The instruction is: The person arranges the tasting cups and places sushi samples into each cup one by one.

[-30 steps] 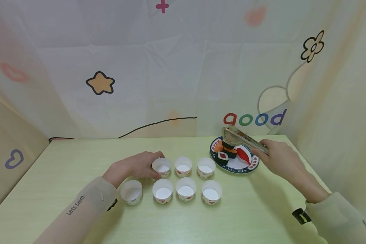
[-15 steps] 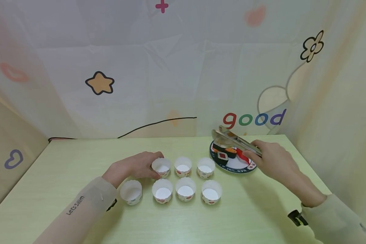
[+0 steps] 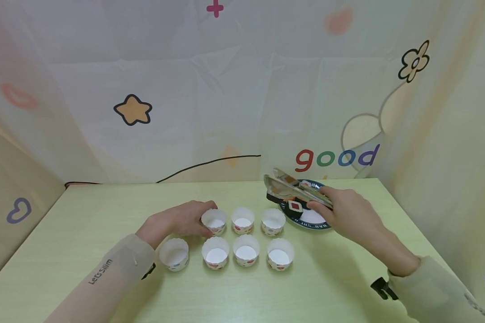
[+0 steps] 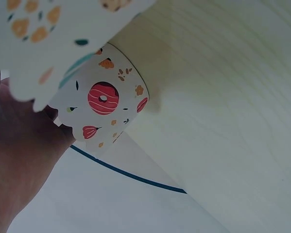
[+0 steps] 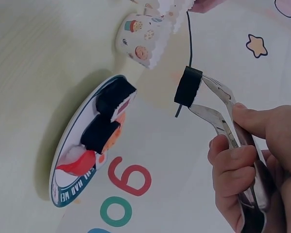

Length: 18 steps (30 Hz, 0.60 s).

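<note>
In the head view my left hand holds the side of a white patterned paper baking cup, at the left end of the back row. My right hand grips metal tongs, raised over the left edge of the sushi plate. In the right wrist view the tongs pinch a black-wrapped sushi roll, clear of the plate. Other sushi pieces lie on the plate: a roll with a red centre, an orange-topped piece and a red-topped piece.
More white paper cups stand in two rows on the table, among them a right back cup, a right front cup and a left front cup. A printed curtain hangs behind and at both sides.
My right hand has moved left with the tongs, carrying the pinched sushi roll from above the plate's middle to past its left edge. The left hand and the cups have stayed still.
</note>
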Motion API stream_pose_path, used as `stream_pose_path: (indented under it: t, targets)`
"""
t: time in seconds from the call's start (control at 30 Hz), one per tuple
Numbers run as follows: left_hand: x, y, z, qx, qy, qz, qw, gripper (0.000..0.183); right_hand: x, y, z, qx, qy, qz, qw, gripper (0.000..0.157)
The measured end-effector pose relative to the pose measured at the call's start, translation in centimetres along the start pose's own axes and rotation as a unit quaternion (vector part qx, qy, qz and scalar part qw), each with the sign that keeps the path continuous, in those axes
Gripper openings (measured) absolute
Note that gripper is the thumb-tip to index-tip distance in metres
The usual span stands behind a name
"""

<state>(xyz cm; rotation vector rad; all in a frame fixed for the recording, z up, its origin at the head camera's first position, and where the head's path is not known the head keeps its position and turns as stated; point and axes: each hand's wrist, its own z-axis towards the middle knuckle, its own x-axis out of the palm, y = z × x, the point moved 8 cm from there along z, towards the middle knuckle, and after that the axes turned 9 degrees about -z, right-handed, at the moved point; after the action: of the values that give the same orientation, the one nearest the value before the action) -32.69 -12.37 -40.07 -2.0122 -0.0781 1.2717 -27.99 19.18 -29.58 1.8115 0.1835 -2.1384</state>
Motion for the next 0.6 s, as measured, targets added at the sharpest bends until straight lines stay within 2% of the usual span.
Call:
stream_pose_path:
  t: [0.33,0.6]
  targets:
    - [0.0,0.0,0.0,0.005,-0.001,0.005,1.0,0.05,0.3,1.7,0.3,-0.014,0.004,0.006,1.0,0.037]
    - [0.0,0.1,0.0,0.004,0.0,0.001,1.0,0.05,0.6,3.1,0.4,-0.029,-0.003,-0.004,1.0,0.031]
